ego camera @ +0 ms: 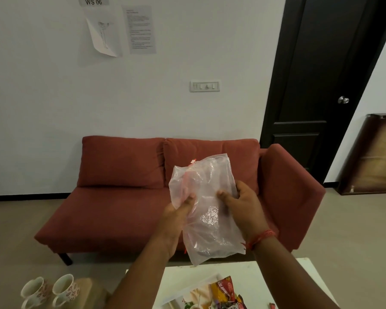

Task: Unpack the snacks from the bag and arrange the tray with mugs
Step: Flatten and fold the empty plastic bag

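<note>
1. At the lower left of the frame, two white mugs with a floral print stand side by side on a pale wooden surface, handles toward the bottom edge.
2. In the upper left, papers hang on the white wall under a label reading "WS 06".
3. Across the middle, a rust-red sofa sits against the wall.
4. Just left of centre, the left hand grips the left edge of a clear plastic bag, thumb pressed on the front and fingers curled behind it.
5. At the centre, the bag is held up in the air in front of the sofa, above the near edge of the white table; it looks crumpled and almost flat.
6. Right of centre, the right hand pinches the bag's right side, thumb on the front; a red thread circles its wrist.
7. At the bottom centre, snack packets lie on a printed tray on the table.
8. In the upper right, a dark door stands closed.
</note>
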`<state>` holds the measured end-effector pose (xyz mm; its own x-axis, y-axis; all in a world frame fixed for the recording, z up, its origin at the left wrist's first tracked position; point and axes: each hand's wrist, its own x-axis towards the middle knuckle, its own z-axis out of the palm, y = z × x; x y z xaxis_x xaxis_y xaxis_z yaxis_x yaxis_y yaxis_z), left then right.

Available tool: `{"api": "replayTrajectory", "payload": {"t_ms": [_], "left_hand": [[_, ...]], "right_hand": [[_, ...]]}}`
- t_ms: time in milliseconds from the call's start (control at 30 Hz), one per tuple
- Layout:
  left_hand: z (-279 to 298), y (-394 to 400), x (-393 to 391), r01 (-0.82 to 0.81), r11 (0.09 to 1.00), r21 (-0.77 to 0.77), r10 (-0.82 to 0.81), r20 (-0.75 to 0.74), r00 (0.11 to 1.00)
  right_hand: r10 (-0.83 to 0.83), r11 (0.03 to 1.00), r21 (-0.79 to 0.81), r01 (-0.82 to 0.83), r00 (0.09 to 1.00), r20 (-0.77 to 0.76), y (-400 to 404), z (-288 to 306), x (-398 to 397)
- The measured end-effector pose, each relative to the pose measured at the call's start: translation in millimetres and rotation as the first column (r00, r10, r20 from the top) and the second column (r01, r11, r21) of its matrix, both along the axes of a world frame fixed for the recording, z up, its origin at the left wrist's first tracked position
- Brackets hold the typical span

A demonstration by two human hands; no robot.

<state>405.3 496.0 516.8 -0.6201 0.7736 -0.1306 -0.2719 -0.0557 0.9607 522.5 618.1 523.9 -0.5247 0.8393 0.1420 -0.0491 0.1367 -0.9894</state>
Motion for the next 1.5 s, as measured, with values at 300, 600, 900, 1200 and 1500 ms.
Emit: {"api": "replayTrajectory", "payload": {"t_ms": [300,600,900,1200,1500], "left_hand": [[-3.9,3.9,-12.6,-0.180,0.983,0.040,0.180,-0.016,0.983],[4.3,0.5,-17.2,-0.278,0.940,0.199,0.319,-0.220,0.922],[13.8,-9.6,-18.9,0.163,0.978,0.129,-0.089,-0.447,0.890],[10.1,-9.4,-39.3,0.089,0.992,-0.092,-0.125,-0.548,0.827],[15.3,-4.6,-40.3,-0.098,0.970,-0.224,-0.157,-0.877,0.455]], "right_hand": [[-0.004,0.998,0.056,0.004,1.000,0.002,-2.0,-3.1,5.6],[0.242,0.962,0.126,-0.241,0.970,0.005,-2.5,-4.9,18.1],[0.145,0.970,0.185,-0.159,0.985,0.091,3.2,1.9,16.2],[0.164,0.895,0.359,-0.265,0.944,0.287,4.3,7.8,22.2],[-0.163,0.690,0.689,-0.222,0.880,0.446,8.8,10.7,20.3]]}}
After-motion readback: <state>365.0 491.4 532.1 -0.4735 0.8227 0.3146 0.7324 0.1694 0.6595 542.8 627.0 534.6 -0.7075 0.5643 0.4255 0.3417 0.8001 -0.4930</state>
